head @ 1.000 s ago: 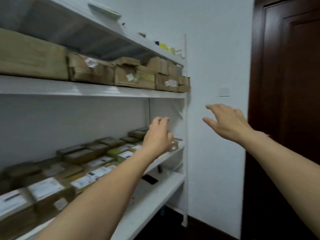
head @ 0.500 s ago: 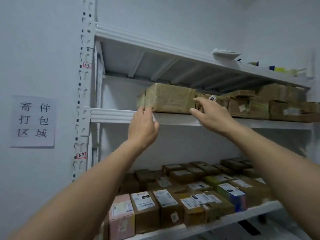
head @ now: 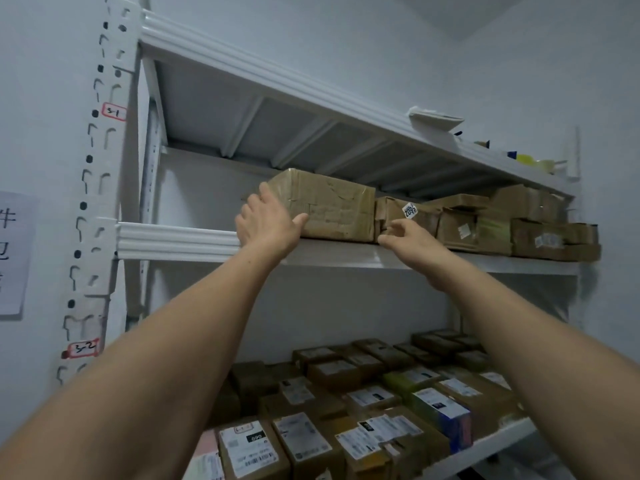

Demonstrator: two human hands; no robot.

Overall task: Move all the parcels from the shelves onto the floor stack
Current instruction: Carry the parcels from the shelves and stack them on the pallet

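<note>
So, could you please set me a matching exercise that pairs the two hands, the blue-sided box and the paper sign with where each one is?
Things:
1. left hand
2. right hand
3. blue-sided box
4. paper sign

Places:
A. on the lower shelf, among labelled parcels
B. against the left end of the large taped parcel
C. on the wall, left of the rack
D. at that parcel's lower right corner

Pairs: 1-B, 2-D, 3-A, 4-C.
</note>
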